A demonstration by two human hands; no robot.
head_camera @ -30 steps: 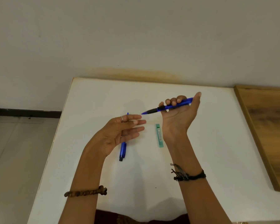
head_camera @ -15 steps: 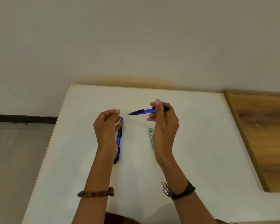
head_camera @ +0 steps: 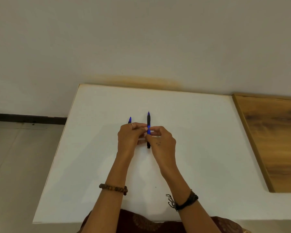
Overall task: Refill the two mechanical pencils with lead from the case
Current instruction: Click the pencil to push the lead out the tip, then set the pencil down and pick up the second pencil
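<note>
Head view: two blue mechanical pencils showing on the white table (head_camera: 200, 140), both pointing toward the far edge. Right pencil (head_camera: 148, 121) lying near the table's middle, being pinched at mid-barrel by the curled fingers of both the left hand (head_camera: 130, 137) and the right hand (head_camera: 161, 142). Left pencil (head_camera: 130, 119) peeking out beyond the left hand's knuckles, mostly hidden. Lead case not showing, possibly hidden under the hands. One bracelet circling each wrist.

Soft, even, dimmish light; faint shadows, slight blur, wide-angle edge distortion.
</note>
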